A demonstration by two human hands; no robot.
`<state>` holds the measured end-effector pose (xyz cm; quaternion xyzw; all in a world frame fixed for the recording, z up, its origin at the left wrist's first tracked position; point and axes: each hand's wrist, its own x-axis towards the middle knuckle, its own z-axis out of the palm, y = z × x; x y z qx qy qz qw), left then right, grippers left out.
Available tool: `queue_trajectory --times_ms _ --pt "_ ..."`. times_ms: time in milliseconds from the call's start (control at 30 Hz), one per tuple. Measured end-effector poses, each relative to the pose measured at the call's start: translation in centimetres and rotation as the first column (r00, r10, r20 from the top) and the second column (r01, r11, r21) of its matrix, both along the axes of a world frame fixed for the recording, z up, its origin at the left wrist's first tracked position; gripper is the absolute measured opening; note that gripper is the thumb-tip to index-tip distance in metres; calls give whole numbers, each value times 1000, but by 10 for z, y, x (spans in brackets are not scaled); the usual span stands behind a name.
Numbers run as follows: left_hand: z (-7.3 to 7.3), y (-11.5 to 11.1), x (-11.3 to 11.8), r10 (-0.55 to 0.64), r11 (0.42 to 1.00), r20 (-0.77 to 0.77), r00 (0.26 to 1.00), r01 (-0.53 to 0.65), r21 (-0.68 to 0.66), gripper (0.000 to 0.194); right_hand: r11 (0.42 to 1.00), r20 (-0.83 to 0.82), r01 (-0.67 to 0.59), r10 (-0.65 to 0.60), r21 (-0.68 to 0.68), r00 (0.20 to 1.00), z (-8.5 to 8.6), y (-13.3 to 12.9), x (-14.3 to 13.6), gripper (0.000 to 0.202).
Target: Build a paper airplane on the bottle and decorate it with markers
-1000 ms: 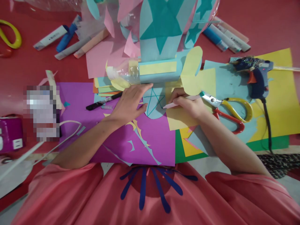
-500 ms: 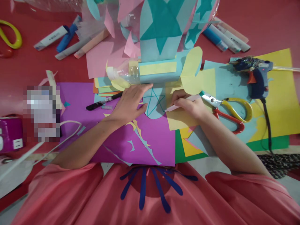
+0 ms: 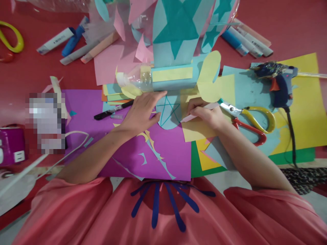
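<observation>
A rounded light blue paper piece (image 3: pixel 167 119) with a teal star outline lies partly on a purple sheet (image 3: pixel 102 136). My left hand (image 3: pixel 143 112) rests flat at its left edge, fingers spread, holding nothing. In my right hand (image 3: pixel 204 114) is a pale marker (image 3: pixel 188 118), pinched, its tip at the lower right point of the star. Just above both hands a plastic bottle (image 3: pixel 138 78) wrapped in blue and yellow paper lies on its side. A black pen (image 3: pixel 103 114) lies by my left hand.
Scissors (image 3: pixel 255 123) with yellow and red handles lie right of my right hand. A blue glue gun (image 3: pixel 282 85) sits farther right on coloured paper. Markers (image 3: pixel 57 41) lie at the upper left, and teal-starred paper pieces (image 3: pixel 178 20) stand at the back.
</observation>
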<state>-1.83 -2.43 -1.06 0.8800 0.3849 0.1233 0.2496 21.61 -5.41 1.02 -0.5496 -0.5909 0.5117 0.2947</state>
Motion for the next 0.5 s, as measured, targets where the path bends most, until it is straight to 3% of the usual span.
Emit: queue_trajectory --times_ms 200,300,500 --pt "1 1 0 4 1000 -12 1000 -5 -23 56 991 -153 115 -124 -64 980 3 1 -3 11" --pt "1 1 0 -7 1000 -5 1000 7 -11 55 990 -124 143 -140 12 982 2 -2 -8 12" --pt "-2 1 -2 -21 999 25 999 21 25 55 990 -124 25 -8 138 992 -9 -8 -19 15"
